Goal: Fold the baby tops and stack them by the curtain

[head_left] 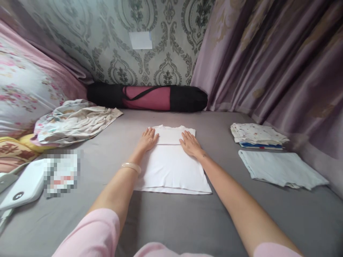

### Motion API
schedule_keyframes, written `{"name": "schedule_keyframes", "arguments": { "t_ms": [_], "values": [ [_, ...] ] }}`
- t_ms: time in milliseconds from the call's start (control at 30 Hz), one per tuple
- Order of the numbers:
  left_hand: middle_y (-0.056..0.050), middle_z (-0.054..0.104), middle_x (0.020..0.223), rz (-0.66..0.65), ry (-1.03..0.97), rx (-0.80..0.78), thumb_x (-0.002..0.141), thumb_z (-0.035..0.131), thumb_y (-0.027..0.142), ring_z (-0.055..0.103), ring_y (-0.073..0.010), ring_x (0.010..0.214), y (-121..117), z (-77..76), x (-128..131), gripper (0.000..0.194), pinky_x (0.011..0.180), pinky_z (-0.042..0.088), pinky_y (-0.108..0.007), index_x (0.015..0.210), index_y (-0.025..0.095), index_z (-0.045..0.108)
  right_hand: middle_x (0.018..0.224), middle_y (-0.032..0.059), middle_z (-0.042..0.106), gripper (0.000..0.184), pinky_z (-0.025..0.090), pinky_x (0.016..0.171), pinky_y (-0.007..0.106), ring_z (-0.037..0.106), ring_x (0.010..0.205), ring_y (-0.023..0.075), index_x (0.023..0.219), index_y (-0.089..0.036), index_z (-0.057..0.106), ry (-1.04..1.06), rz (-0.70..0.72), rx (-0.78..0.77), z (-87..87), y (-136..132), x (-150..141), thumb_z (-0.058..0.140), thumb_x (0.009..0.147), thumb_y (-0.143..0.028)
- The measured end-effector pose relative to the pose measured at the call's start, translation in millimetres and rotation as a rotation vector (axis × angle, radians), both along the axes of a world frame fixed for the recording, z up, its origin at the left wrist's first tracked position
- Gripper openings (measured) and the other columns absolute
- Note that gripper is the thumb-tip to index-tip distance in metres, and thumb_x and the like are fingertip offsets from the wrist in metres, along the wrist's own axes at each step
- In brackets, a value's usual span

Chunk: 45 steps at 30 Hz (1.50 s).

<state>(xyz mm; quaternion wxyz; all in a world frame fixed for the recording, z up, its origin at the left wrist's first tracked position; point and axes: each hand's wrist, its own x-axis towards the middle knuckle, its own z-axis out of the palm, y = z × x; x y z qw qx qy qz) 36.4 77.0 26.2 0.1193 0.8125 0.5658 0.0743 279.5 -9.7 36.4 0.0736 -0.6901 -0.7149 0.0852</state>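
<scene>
A white shirt (174, 167) lies flat in front of me, its neckline at the far end and its hem toward me. Across its upper part runs a folded layer with a straight lower edge. My left hand (148, 139) rests flat on the upper left side of the shirt, fingers stretched out. On the upper right side my right hand (190, 143) lies flat too, its fingers pointing away from me. Neither hand grips the cloth.
Folded clothes (258, 135) are stacked at the right, with a pale blue folded cloth (281, 168) nearer. At the left lie a crumpled garment (77, 123) and a white power bank (25, 185). A black and pink long bag (147, 97) lies along the wall.
</scene>
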Motion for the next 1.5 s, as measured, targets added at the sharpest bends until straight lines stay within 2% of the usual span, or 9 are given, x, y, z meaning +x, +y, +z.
{"name": "schedule_keyframes", "arguments": {
  "t_ms": [300, 433, 567, 767, 900, 1033, 1167, 1333, 1500],
  "values": [
    [-0.017, 0.013, 0.159, -0.036, -0.071, -0.072, 0.097, 0.022, 0.048, 0.012, -0.0272, 0.147, -5.4, 11.5, -12.5, 0.067, 0.117, 0.018, -0.043, 0.150, 0.008, 0.023, 0.159, 0.0125, 0.017, 0.063, 0.008, 0.119, 0.038, 0.010, 0.147, 0.0234, 0.151, -0.007, 0.025, -0.029, 0.033, -0.057, 5.2, -1.4, 10.2, 0.019, 0.099, -0.042],
    [-0.019, 0.018, 0.158, -0.097, -0.142, 0.022, 0.095, 0.033, 0.049, 0.022, -0.0293, 0.145, -31.7, 10.5, -37.0, 0.068, 0.116, 0.025, -0.041, 0.149, 0.009, 0.026, 0.160, 0.0115, 0.013, 0.061, 0.004, 0.118, 0.044, 0.006, 0.147, 0.0230, 0.151, -0.012, 0.027, -0.045, 0.099, -0.037, 17.3, 4.0, 0.7, 0.018, 0.099, -0.043],
    [-0.019, 0.028, 0.155, -0.228, -0.187, 0.070, 0.095, 0.038, 0.041, 0.032, -0.0308, 0.141, -64.0, -1.5, -56.4, 0.056, 0.112, 0.031, -0.046, 0.145, 0.015, 0.037, 0.161, 0.0079, 0.011, 0.061, 0.004, 0.118, 0.045, 0.003, 0.148, 0.0205, 0.153, -0.016, 0.023, -0.052, 0.144, -0.009, 14.2, 10.0, -16.1, 0.014, 0.099, -0.044],
    [-0.016, 0.045, 0.143, -0.202, -0.222, 0.168, 0.097, 0.038, 0.036, 0.042, -0.0300, 0.133, -83.1, -6.6, -59.8, 0.041, 0.110, 0.033, -0.050, 0.132, 0.021, 0.053, 0.160, 0.0101, 0.017, 0.059, 0.009, 0.117, 0.050, 0.012, 0.147, 0.0240, 0.151, -0.017, 0.029, -0.123, 0.117, -0.103, 13.8, 17.6, -29.1, 0.018, 0.099, -0.044],
    [-0.016, 0.050, 0.135, -0.228, -0.216, 0.252, 0.096, 0.040, 0.034, 0.049, -0.0285, 0.123, -86.8, 3.0, -57.9, 0.035, 0.104, 0.040, -0.045, 0.124, 0.020, 0.057, 0.156, 0.0104, 0.030, 0.052, 0.011, 0.116, 0.049, 0.019, 0.145, 0.0228, 0.140, -0.017, 0.046, -0.083, 0.138, -0.002, 25.9, 28.8, -58.2, 0.019, 0.100, -0.037],
    [-0.016, 0.052, 0.133, -0.214, -0.186, 0.251, 0.097, 0.039, 0.032, 0.050, -0.0269, 0.122, -92.0, 12.1, -56.6, 0.033, 0.104, 0.040, -0.042, 0.120, 0.017, 0.056, 0.155, 0.0074, 0.032, 0.050, 0.006, 0.118, 0.046, 0.019, 0.145, 0.0194, 0.143, -0.017, 0.041, -0.028, 0.291, 0.008, 26.2, 47.8, -105.0, 0.021, 0.100, -0.032],
    [-0.018, 0.050, 0.138, -0.186, -0.133, 0.231, 0.098, 0.034, 0.034, 0.045, -0.0271, 0.131, -92.5, 8.0, -54.3, 0.039, 0.109, 0.035, -0.044, 0.127, 0.013, 0.050, 0.157, 0.0089, 0.028, 0.053, 0.006, 0.118, 0.042, 0.017, 0.145, 0.0187, 0.147, -0.012, 0.034, -0.009, 0.355, -0.017, 20.1, 67.4, -137.4, 0.021, 0.099, -0.030],
    [-0.023, 0.039, 0.148, -0.094, -0.019, 0.189, 0.099, 0.029, 0.035, 0.035, -0.0297, 0.139, -93.2, -2.1, -48.2, 0.050, 0.113, 0.029, -0.047, 0.138, 0.005, 0.040, 0.159, 0.0105, 0.019, 0.058, 0.007, 0.118, 0.040, 0.013, 0.147, 0.0183, 0.150, -0.007, 0.026, 0.002, 0.357, -0.060, 15.0, 81.7, -147.6, 0.020, 0.098, -0.032],
    [-0.024, 0.038, 0.148, -0.052, 0.005, 0.161, 0.099, 0.032, 0.034, 0.034, -0.0321, 0.139, -97.6, 1.0, -44.7, 0.050, 0.112, 0.030, -0.047, 0.136, 0.003, 0.042, 0.160, 0.0079, 0.016, 0.060, 0.006, 0.118, 0.045, 0.010, 0.147, 0.0206, 0.152, -0.009, 0.023, -0.013, 0.329, -0.053, 8.6, 81.9, -150.4, 0.018, 0.097, -0.035]
  ]
}}
